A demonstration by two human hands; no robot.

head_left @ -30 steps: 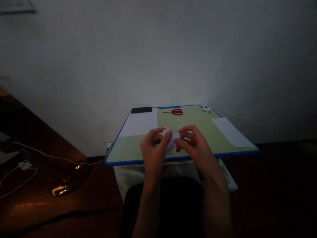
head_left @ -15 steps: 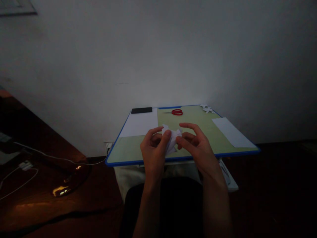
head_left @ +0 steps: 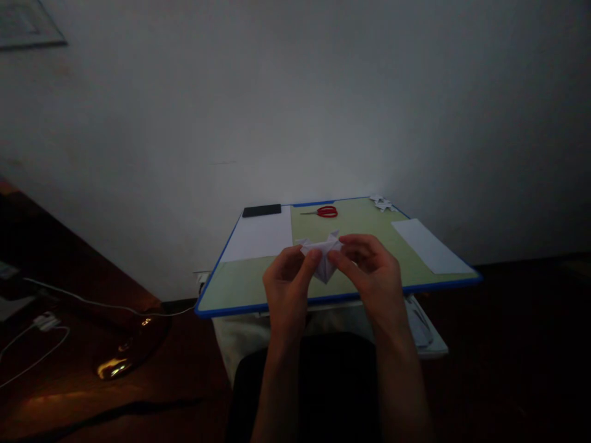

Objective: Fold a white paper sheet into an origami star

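Note:
A small piece of folded white paper (head_left: 325, 268) is held up above the near edge of the table, with two pointed corners at its top and a point at its bottom. My left hand (head_left: 287, 280) pinches its left side, thumb on the front face. On the right side my right hand (head_left: 373, 271) grips it the same way, thumb tip against the front. Fingers behind the paper are partly hidden. Beyond the hands, red-handled scissors (head_left: 327, 211) lie flat on the table, blades pointing left.
The light green tabletop (head_left: 244, 289) has a blue rim. On it lie a white sheet (head_left: 258, 237), a dark flat object (head_left: 261, 211), a white paper strip (head_left: 429, 246) and several folded white paper pieces (head_left: 382, 203). A white cable (head_left: 106, 298) runs at left.
The folded paper has turned so its face and two upper points show. My right hand's fingers, spread before, have closed on its right side. The view has shifted slightly.

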